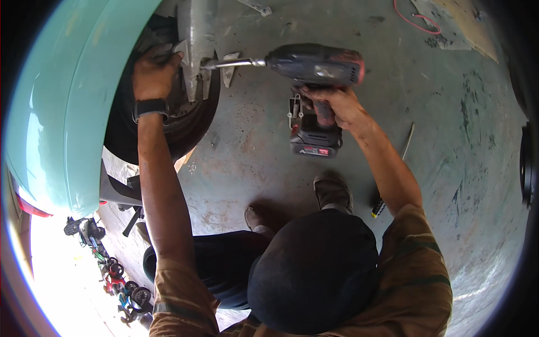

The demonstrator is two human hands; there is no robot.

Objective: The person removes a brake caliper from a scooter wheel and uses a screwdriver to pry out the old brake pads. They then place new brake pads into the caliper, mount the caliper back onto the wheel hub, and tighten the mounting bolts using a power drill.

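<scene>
My right hand (339, 106) is wrapped round the handle of a dark cordless impact wrench (314, 64) with a battery pack (315, 141) at its base. A shiny extension bar (241, 62) runs left from its nose to a grey metal piece with pointed jaws (193, 56) at the wheel. My left hand (152, 76), a dark band on its wrist, reaches in by the wheel with its fingers curled. Its thumb lies against the metal piece; what the other fingers grip is hidden. The tyre (205, 126) is partly tucked under a pale green vehicle panel (73, 101).
A long screwdriver (409, 140) with a black and yellow handle lies on the floor beside my right forearm. A metal tool (257, 7) and a red cord (412, 19) lie farther off. Toy-like small motorbikes (115, 272) stand outside at lower left. My feet (332, 192) are below the wrench.
</scene>
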